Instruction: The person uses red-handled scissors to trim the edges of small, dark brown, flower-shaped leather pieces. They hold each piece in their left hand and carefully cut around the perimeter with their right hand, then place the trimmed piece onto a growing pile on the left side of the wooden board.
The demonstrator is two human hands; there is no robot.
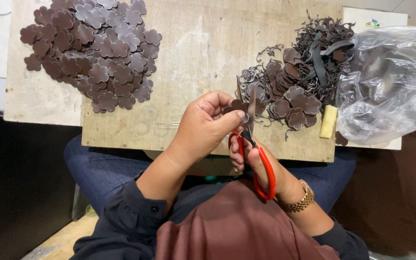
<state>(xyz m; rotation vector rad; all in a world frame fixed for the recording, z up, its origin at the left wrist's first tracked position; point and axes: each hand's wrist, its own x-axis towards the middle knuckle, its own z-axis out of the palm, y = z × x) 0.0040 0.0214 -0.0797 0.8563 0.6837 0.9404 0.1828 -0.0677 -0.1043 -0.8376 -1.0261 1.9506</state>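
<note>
The left hand (203,127) is pinching a brown flower-shaped piece (237,105) over the wooden board (203,43). The right hand (256,161) is gripping red-handled scissors (253,144), blades open around the piece. A pile of finished flowers (92,53) is lying far left; scraps (304,62) and a plastic bag (391,82) are lying right.

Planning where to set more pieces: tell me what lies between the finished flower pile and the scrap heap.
In the head view, only bare wooden board lies between the flower pile at left and the scrap heap at right.
</note>
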